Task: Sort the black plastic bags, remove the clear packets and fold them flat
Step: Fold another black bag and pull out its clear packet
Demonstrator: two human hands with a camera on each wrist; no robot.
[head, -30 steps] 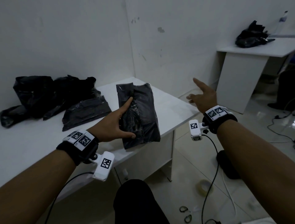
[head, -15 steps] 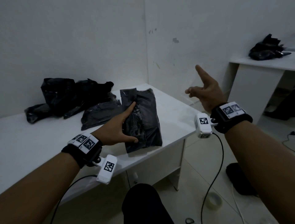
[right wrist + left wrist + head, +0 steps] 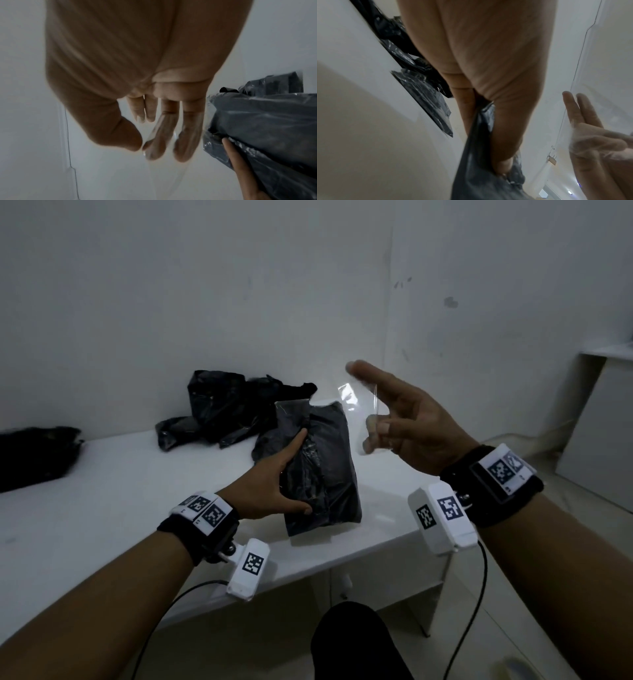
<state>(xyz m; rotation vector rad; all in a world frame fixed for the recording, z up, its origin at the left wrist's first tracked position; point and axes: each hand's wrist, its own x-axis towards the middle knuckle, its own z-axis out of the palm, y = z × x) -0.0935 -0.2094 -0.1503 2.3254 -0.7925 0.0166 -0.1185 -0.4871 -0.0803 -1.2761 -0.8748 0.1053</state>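
The left hand (image 3: 274,487) has its fingers wrapped round the folded black plastic bag (image 3: 325,470), holding it at the right end of the white bench (image 3: 102,491). The right hand (image 3: 407,422) pinches a thin clear plastic packet (image 3: 359,412) up beside it. That film looks super light, floppy and slick, so I'd grab an edge. More crumpled black bags (image 3: 233,409) sit at the far side.
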